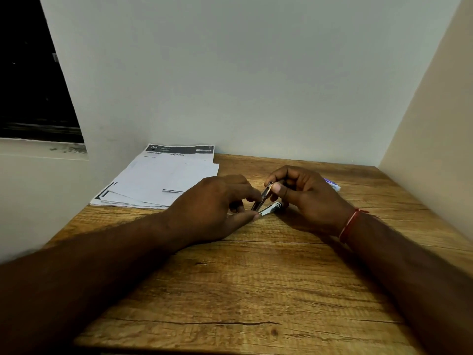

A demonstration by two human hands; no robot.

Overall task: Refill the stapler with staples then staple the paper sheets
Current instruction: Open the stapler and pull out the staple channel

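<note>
Left hand pinches the open stapler; right hand grips its raised top. Staples lie on paper sheets

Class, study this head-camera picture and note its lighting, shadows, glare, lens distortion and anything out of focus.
In the head view the light is dim and even, the window black; soft shadows lie under the left hand and right hand on the wooden table; the stapler glints; the wide lens splays the wall edges; print on the paper sheets is soft.
</note>
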